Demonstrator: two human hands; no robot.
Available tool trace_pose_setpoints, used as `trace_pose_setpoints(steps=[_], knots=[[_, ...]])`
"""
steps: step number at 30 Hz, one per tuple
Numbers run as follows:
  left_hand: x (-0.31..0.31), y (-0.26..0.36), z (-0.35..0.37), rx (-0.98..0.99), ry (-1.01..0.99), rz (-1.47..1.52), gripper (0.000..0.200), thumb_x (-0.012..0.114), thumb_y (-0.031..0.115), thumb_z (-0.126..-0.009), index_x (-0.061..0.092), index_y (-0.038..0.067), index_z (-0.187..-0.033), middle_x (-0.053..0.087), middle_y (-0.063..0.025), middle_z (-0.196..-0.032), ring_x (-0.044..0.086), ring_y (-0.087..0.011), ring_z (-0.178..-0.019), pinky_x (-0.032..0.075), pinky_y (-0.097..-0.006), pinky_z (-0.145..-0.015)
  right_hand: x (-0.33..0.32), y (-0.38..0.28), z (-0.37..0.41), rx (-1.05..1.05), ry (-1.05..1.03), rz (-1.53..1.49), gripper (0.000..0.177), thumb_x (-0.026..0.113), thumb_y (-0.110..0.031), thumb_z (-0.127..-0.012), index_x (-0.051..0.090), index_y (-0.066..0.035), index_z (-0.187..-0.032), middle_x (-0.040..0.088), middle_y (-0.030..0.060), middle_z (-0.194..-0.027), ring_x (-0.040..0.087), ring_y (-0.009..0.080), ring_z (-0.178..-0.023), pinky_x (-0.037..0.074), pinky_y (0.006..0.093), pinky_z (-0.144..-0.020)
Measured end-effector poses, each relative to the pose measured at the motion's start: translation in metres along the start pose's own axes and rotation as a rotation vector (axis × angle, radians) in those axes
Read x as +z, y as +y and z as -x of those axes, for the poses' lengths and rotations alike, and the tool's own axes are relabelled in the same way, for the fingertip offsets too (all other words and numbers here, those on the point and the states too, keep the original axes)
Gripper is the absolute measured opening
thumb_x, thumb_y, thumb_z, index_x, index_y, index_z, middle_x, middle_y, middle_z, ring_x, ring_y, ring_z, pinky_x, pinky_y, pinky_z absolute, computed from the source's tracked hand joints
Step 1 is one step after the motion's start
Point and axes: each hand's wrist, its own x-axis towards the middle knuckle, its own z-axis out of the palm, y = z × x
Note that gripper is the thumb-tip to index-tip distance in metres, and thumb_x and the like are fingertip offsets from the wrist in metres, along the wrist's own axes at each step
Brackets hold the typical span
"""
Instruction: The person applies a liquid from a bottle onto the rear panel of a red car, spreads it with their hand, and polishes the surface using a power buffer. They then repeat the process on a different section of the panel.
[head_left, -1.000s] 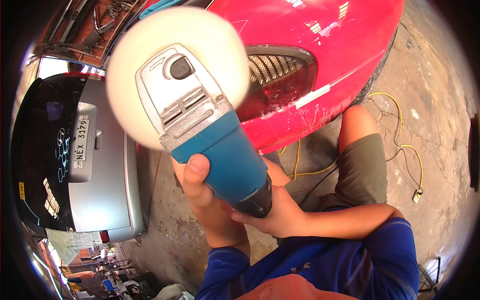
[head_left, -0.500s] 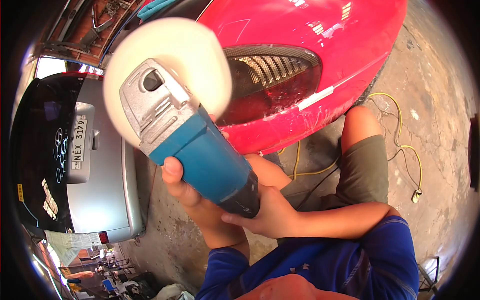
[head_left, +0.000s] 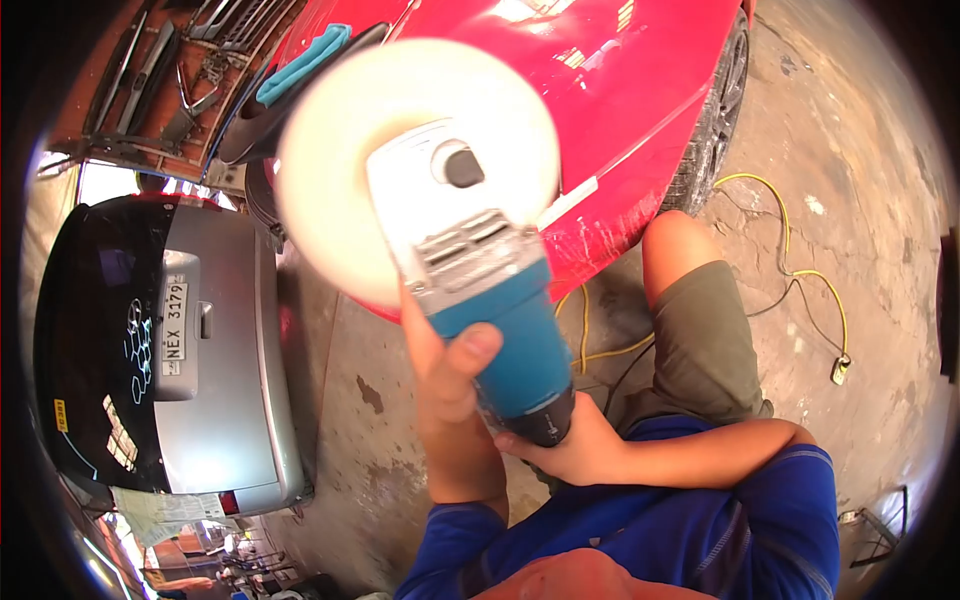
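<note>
A blue and silver electric polisher (head_left: 515, 340) with a big round white pad (head_left: 320, 200) is held up between me and the red car (head_left: 640, 90). My left hand (head_left: 455, 365) wraps around the side of its blue body, thumb on top. Around the black rear end of the polisher, my right hand (head_left: 580, 445) is closed. The pad overlaps the car's corner in this view and hides the lamp there. A white strip (head_left: 568, 203) and whitish scuff marks show on the red bodywork just right of the pad.
A silver car (head_left: 225, 430) stands at the left. A yellow cord (head_left: 788, 225) runs over the concrete floor (head_left: 860, 190) by my knee, near the red car's wheel (head_left: 715, 120). A teal cloth (head_left: 305, 65) lies on a dark part at upper left, beside car parts on reddish-brown boards.
The polisher has swung to the right and more upright in view, both hands still on it. The view has shifted, showing the red car's wheel and covering its lamp.
</note>
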Motion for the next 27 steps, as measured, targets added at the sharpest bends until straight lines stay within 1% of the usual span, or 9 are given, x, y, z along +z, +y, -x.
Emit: trace_pose_setpoints(steps=[2, 3, 7, 11, 14, 17, 20, 26, 27], knots=[[0.003, -0.003, -0.003, -0.055, -0.094, 0.034, 0.094, 0.089, 0.032, -0.082, 0.041, -0.004, -0.154, 0.065, -0.019, -0.135, 0.069, -0.0262, -0.116, 0.058, -0.0395, -0.099, -0.006, 0.01, 0.006, -0.053, 0.013, -0.017, 0.047, 0.089, -0.015, -0.092, 0.069, -0.004, -0.133, 0.077, 0.0083, -0.121, 0.072, 0.0186, -0.111, 0.057, 0.0376, -0.099], [0.011, -0.001, -0.004, -0.079, -0.111, 0.021, 0.1, 0.09, 0.029, -0.082, 0.034, -0.001, -0.159, 0.062, -0.0191, -0.139, 0.067, -0.0267, -0.122, 0.056, -0.0407, -0.104, -0.009, 0.009, 0.008, -0.046, 0.013, -0.054, 0.046, 0.088, -0.014, -0.093, 0.069, -0.004, -0.133, 0.077, 0.0081, -0.121, 0.072, 0.0186, -0.112, 0.056, 0.0376, -0.099], [0.017, 0.006, -0.012, -0.071, -0.129, -0.045, 0.098, 0.089, 0.028, -0.081, 0.035, -0.001, -0.158, 0.063, -0.0199, -0.137, 0.068, -0.0268, -0.119, 0.057, -0.0406, -0.102, -0.015, 0.007, 0.005, -0.07, -0.015, -0.076, 0.046, 0.088, -0.014, -0.094, 0.068, -0.003, -0.134, 0.076, 0.0084, -0.123, 0.071, 0.0188, -0.112, 0.056, 0.0373, -0.099], [0.042, 0.025, -0.005, -0.006, 0.141, 0.013, 0.098, 0.083, 0.031, -0.08, 0.038, -0.001, -0.16, 0.064, -0.0221, -0.133, 0.07, -0.0288, -0.112, 0.061, -0.0391, -0.092, -0.008, -0.001, -0.01, -0.123, -0.008, -0.04, 0.048, 0.088, -0.016, -0.094, 0.067, -0.003, -0.135, 0.075, 0.0092, -0.125, 0.07, 0.0185, -0.113, 0.056, 0.0367, -0.099], [0.032, 0.039, -0.009, -0.006, 0.168, -0.032, 0.097, 0.082, 0.035, -0.081, 0.039, -0.002, -0.16, 0.064, -0.0219, -0.134, 0.069, -0.028, -0.112, 0.059, -0.038, -0.094, 0.0, -0.006, -0.023, -0.158, -0.052, -0.029, 0.049, 0.089, -0.018, -0.094, 0.067, -0.002, -0.135, 0.075, 0.0097, -0.126, 0.069, 0.0179, -0.114, 0.056, 0.0365, -0.099], [0.016, 0.04, -0.013, 0.044, 0.221, -0.082, 0.096, 0.08, 0.04, -0.082, 0.042, -0.004, -0.158, 0.064, -0.021, -0.134, 0.066, -0.0271, -0.115, 0.054, -0.0379, -0.1, 0.01, -0.017, -0.034, -0.113, -0.073, -0.149, 0.051, 0.089, -0.02, -0.094, 0.066, -0.002, -0.136, 0.074, 0.01, -0.127, 0.069, 0.0177, -0.116, 0.055, 0.0362, -0.1], [0.003, 0.042, -0.015, 0.074, 0.27, -0.123, 0.09, 0.077, 0.045, -0.084, 0.047, -0.006, -0.152, 0.065, -0.0203, -0.133, 0.066, -0.0272, -0.115, 0.052, -0.0377, -0.101, 0.023, -0.01, -0.043, -0.155, -0.054, -0.201, 0.049, 0.089, -0.02, -0.094, 0.067, -0.003, -0.134, 0.074, 0.0092, -0.126, 0.068, 0.0173, -0.116, 0.055, 0.0355, -0.1], [-0.027, 0.04, -0.019, 0.12, 0.325, -0.11, 0.088, 0.074, 0.049, -0.087, 0.049, -0.007, -0.151, 0.067, -0.0218, -0.129, 0.069, -0.0278, -0.108, 0.056, -0.0369, -0.092, 0.038, -0.011, -0.056, -0.119, -0.113, -0.172, 0.045, 0.089, -0.018, -0.094, 0.07, -0.004, -0.133, 0.075, 0.0074, -0.125, 0.069, 0.0166, -0.115, 0.056, 0.0354, -0.099], [-0.032, 0.04, -0.02, 0.135, 0.329, -0.112, 0.089, 0.074, 0.05, -0.088, 0.049, -0.007, -0.151, 0.068, -0.0224, -0.128, 0.07, -0.0282, -0.106, 0.057, -0.037, -0.09, 0.039, -0.012, -0.058, -0.09, -0.134, -0.164, 0.051, 0.089, -0.021, -0.093, 0.067, -0.003, -0.135, 0.075, 0.01, -0.126, 0.07, 0.0194, -0.117, 0.056, 0.0366, -0.101]])
